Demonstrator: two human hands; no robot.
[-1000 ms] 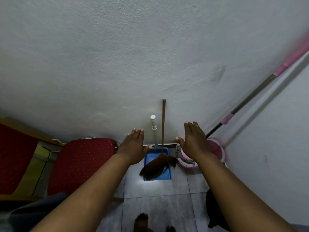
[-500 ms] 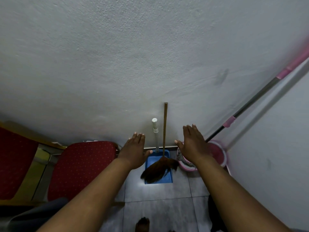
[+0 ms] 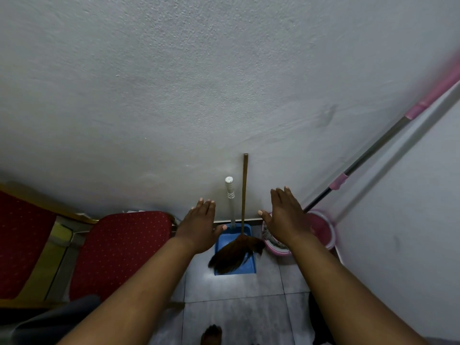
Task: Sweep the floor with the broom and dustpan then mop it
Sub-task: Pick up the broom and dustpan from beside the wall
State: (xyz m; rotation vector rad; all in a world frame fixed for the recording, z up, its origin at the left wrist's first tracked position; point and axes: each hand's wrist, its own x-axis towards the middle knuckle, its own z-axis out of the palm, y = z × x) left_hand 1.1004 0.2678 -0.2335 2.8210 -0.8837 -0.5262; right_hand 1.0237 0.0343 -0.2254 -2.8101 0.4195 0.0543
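Observation:
A broom with a thin wooden stick and dark brown bristles leans upright against the white wall. Its bristles lie in a blue dustpan whose white handle stands up beside the stick. At the right, a mop with a dark and pink handle leans in the wall corner, its head in a pink bucket. My left hand is stretched out flat, just left of the dustpan handle. My right hand is flat too, just right of the broom stick. Neither hand holds anything.
A red dotted chair stands close at the left, with another red seat and a yellow frame beyond it. The floor is grey tile. My toes show at the bottom edge. A dark object lies by the right wall.
The view has tilted slightly, so the broom, dustpan and bucket sit a bit lower in frame. Both hands stay flat on either side of the broom.

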